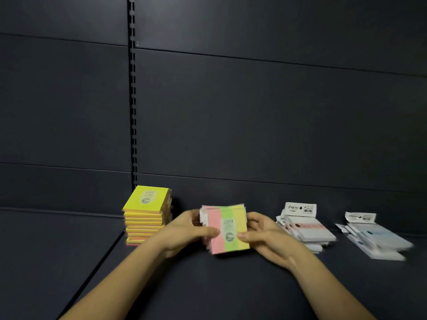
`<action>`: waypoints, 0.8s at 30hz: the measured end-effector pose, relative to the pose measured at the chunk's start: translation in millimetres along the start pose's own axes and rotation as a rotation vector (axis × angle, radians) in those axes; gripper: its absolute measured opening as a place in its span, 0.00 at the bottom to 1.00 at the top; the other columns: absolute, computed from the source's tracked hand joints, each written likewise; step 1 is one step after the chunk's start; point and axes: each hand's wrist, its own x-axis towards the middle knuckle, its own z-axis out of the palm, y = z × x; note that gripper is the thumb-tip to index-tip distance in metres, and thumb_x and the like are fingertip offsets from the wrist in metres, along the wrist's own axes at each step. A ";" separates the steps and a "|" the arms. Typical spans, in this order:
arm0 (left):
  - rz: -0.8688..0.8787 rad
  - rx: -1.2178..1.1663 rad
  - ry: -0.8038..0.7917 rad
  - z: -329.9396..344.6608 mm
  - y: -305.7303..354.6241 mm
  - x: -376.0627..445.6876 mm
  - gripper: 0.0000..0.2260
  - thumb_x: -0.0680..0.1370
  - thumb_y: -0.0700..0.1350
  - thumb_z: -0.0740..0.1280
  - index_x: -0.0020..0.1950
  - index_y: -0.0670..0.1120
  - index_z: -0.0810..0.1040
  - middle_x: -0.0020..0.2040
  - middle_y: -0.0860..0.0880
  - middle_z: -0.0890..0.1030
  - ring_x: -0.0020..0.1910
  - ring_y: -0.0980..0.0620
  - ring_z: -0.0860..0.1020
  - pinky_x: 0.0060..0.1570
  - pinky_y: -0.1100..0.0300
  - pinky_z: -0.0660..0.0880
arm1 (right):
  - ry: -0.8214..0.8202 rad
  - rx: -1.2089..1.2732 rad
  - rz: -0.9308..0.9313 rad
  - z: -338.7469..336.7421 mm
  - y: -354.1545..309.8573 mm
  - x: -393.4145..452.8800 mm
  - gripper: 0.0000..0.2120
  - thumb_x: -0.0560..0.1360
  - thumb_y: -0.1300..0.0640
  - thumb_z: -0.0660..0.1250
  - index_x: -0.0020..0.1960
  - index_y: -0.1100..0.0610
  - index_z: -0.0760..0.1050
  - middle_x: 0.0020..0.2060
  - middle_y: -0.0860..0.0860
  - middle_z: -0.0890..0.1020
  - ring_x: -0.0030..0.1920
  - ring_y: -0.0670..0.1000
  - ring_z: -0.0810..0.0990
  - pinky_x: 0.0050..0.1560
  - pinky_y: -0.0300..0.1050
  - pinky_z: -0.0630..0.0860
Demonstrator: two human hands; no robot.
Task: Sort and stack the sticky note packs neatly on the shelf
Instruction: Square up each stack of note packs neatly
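Here the two hands hold a bundle of striped pink, green and yellow sticky note packs (227, 229) between them, low over the dark shelf (231, 285) near the middle of the view. The left hand (187, 229) grips the bundle's left edge, thumb on the top face and fingers curled behind; the right hand (261, 232) pinches the right edge the same way, thumb lying across the yellow stripe. Holding from both sides looks meant to square the packs, since several edges at the far left of the bundle jut out unevenly. Whether the bundle's underside touches the shelf I cannot tell.

To the left, near the back panel, stands a tall, tidy stack of yellow-topped sticky note packs (146, 215), apparently already sorted. To the right lies a loose, slumped pile of white packs with pink-labelled notes in clear sleeves (307, 229), and further right a similar spread of white and pale blue sleeved packs (374, 239); both seem not yet straightened. The striped bundle sits in the gap between the yellow stack and the pink-labelled pile, a likely spot for its own stack.
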 end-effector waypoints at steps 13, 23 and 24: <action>0.152 0.366 -0.086 -12.7 5.5 -3.8 0.43 0.64 0.41 0.81 0.70 0.53 0.59 0.66 0.60 0.72 0.65 0.67 0.70 0.65 0.69 0.67 | -0.051 -0.585 -0.071 -1.0 -10.6 -10.2 0.55 0.58 0.72 0.80 0.70 0.38 0.55 0.64 0.32 0.69 0.64 0.30 0.70 0.59 0.28 0.70; 0.082 0.528 -0.214 -12.5 -16.6 4.1 0.44 0.69 0.47 0.69 0.77 0.60 0.47 0.75 0.60 0.61 0.73 0.62 0.60 0.75 0.53 0.58 | -0.038 -0.674 -0.068 -1.6 -7.2 -6.9 0.46 0.58 0.67 0.82 0.64 0.36 0.66 0.59 0.33 0.78 0.64 0.35 0.74 0.66 0.37 0.70; 0.112 0.506 -0.203 -11.4 -13.8 2.5 0.41 0.70 0.45 0.70 0.76 0.61 0.51 0.75 0.59 0.62 0.74 0.63 0.59 0.75 0.53 0.56 | -0.020 -0.657 -0.078 -1.8 -8.5 -7.3 0.47 0.57 0.68 0.82 0.67 0.39 0.67 0.60 0.34 0.78 0.64 0.36 0.74 0.67 0.38 0.70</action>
